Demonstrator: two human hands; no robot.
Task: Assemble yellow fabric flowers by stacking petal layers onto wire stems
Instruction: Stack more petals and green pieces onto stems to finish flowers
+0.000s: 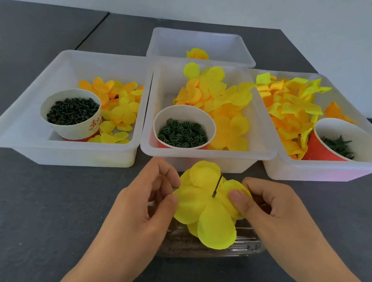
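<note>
Both hands, left hand [147, 197] and right hand [272, 212], pinch a yellow flower [209, 214], fingers clamped on its petals, near the tabletop's [32, 204] front edge.

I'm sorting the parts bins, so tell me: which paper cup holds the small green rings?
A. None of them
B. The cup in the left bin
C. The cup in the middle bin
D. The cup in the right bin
C: the cup in the middle bin is filled with small round green rings, while the left cup holds peg-like pieces and the right cup spiky ones.
</note>
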